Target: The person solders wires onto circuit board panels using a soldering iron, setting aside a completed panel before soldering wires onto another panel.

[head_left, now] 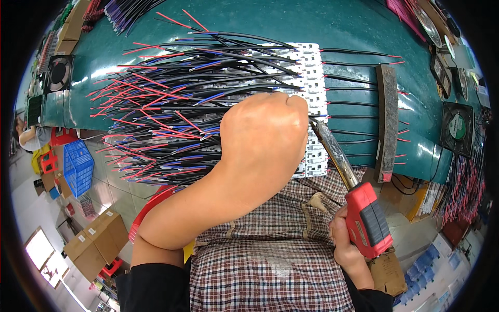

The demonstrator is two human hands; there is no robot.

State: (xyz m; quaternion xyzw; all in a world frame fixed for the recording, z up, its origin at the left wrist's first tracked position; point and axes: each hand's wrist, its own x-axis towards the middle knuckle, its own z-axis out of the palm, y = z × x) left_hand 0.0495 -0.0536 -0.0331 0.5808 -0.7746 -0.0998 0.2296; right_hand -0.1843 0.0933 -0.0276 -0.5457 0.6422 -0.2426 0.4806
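Step in hand: soldering wire ends onto the white LED strip panel; judged from the tool tip resting at the panel's right edge, just beside the left fist.
Left hand: closed into a fist, pressed down on the wires and panel; whether anything is pinched inside it cannot be told, the fingers being turned under.
Right hand: wrapped tight round the red-and-grey handle of the soldering iron, low and close to the body; the shaft slants up and leftward to the left hand's knuckles.
Wire bundle: black leads with red and blue tips, fanned out to the left of the left hand, lying over the panel on the green desk.
Right of the hands: a dark weight bar lies across further black leads.
Next move, as judged: calls for a steady tip on one pad and the wire held still under the fist.
Counts: soldering irons, one; panels, one; bars, one; cooling fans, two (); wires, too many and too overlapped to count.
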